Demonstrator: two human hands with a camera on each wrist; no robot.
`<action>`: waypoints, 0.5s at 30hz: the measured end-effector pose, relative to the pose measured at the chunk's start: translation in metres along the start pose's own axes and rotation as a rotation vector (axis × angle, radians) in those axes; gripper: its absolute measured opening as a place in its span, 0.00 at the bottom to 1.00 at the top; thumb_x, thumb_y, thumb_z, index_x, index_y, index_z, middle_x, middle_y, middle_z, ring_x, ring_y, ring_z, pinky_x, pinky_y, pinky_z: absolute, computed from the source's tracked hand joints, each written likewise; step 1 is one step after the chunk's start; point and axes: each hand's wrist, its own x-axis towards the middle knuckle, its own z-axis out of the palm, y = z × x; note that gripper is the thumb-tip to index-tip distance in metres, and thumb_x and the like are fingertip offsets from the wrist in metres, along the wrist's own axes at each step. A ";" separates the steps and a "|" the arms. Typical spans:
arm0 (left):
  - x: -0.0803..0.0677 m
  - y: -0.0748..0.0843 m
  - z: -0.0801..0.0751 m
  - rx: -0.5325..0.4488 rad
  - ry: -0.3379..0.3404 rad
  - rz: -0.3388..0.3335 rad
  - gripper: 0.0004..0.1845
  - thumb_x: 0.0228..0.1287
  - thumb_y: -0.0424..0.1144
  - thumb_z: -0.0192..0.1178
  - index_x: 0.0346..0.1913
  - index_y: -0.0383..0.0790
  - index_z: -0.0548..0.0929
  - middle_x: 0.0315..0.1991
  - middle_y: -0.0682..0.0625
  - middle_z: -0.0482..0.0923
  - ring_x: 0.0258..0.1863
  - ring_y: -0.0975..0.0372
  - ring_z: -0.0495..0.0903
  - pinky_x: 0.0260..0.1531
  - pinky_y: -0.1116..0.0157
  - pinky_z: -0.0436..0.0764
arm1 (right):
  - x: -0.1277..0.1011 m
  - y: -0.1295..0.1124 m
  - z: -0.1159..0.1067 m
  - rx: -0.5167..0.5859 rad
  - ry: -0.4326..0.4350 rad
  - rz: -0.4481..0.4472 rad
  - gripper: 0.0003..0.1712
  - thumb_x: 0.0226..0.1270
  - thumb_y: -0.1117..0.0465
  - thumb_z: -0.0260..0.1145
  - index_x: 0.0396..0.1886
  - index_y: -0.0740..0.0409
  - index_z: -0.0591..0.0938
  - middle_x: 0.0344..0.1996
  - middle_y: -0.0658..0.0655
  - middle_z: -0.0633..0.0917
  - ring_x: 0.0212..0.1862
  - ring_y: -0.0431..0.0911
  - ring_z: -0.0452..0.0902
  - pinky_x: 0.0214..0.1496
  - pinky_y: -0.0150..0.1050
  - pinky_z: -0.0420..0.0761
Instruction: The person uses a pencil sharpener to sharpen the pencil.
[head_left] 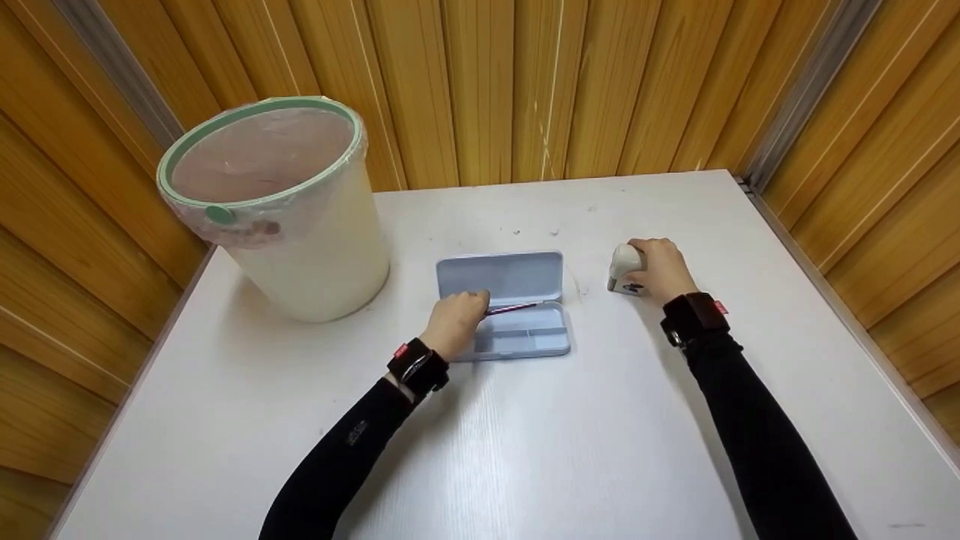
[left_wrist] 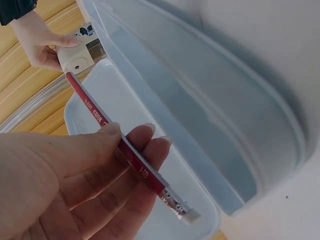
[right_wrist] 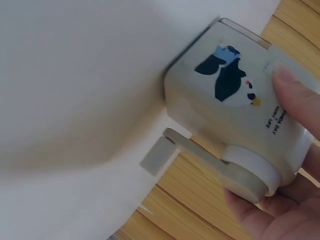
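Note:
My left hand (head_left: 456, 321) pinches a red HB pencil (left_wrist: 131, 156) between thumb and fingers, its white eraser end pointing down in the left wrist view. The pencil is over a light blue pencil case (head_left: 501, 274), which lies open with its lid to the back. Thin dividers split its lower half into compartments; my hand hides the left part. To the right, my right hand (head_left: 666, 268) grips a cream crank pencil sharpener (right_wrist: 215, 95) with a panda picture, standing on the table. Its crank handle (right_wrist: 200, 155) shows in the right wrist view.
A cream bin (head_left: 322, 247) with a green rim and a clear plastic liner stands at the back left of the white table (head_left: 570, 450). Wood-panelled walls (head_left: 480, 90) close off the back and both sides. Small marks dot the tabletop behind the case.

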 end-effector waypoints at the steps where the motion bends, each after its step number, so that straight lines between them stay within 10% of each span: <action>1: 0.000 0.000 0.000 -0.002 -0.002 -0.002 0.04 0.61 0.24 0.58 0.36 0.34 0.76 0.33 0.40 0.86 0.31 0.45 0.86 0.27 0.51 0.85 | -0.003 -0.001 0.000 0.000 -0.009 0.002 0.32 0.58 0.71 0.71 0.63 0.75 0.73 0.58 0.78 0.76 0.61 0.70 0.69 0.66 0.63 0.68; 15: 0.010 0.009 -0.004 0.016 0.047 -0.011 0.03 0.63 0.26 0.56 0.34 0.36 0.74 0.33 0.42 0.87 0.31 0.46 0.87 0.26 0.50 0.85 | -0.040 -0.025 0.007 -0.004 -0.015 -0.033 0.29 0.52 0.72 0.74 0.57 0.73 0.78 0.53 0.76 0.81 0.56 0.71 0.73 0.62 0.64 0.71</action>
